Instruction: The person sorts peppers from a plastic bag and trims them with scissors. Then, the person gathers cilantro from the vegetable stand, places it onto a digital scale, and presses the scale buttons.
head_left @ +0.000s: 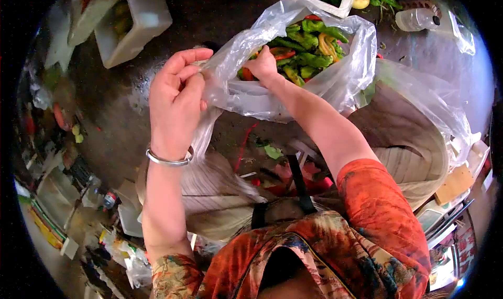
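A clear plastic bag (361, 58) lies wide open in front of me, filled with green, red and yellowish peppers (312, 45). Its left edge is pinched between the thumb and fingers of my left hand (177, 92), which wears a silver bangle (170, 158) at the wrist. My right hand (263, 66) reaches over the near rim into the bag and touches the peppers at the left side. Its fingers curl inward beside a red pepper (246, 74); whatever is between them is hidden.
A white foam box (149, 21) stands at the upper left. Another white box (343, 8) with green vegetables is at the top. A clear bottle (416, 20) lies at the upper right. Scraps and a green leaf (273, 152) lie on the dark floor near my legs.
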### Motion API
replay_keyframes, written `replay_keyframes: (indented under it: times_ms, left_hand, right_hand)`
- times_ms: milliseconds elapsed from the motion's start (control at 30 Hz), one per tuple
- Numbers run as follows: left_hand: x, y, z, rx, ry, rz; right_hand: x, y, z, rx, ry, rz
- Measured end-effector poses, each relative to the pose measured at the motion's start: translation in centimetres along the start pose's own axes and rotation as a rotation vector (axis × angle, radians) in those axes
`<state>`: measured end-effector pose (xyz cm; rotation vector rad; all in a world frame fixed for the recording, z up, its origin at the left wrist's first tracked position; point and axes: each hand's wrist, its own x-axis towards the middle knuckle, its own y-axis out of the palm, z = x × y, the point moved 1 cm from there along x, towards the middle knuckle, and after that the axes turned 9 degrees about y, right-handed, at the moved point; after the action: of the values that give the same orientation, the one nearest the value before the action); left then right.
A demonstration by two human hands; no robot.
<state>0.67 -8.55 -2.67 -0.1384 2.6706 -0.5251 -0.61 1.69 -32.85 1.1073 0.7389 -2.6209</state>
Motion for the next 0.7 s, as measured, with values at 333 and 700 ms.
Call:
replay_keyframes:
  times_ms: [333, 700]
  left_hand:
    - [0.0, -0.5, 0.7, -0.120, -0.037, -0.050]
    - [0.5, -0.5, 0.4, -0.076, -0.025, -0.047]
  right_hand:
    - [-1.1, -6.9, 3.4, -0.728, -0.496, 0.057]
    - [1.1, -11.2, 3.2, -0.966, -0.493, 0.171]
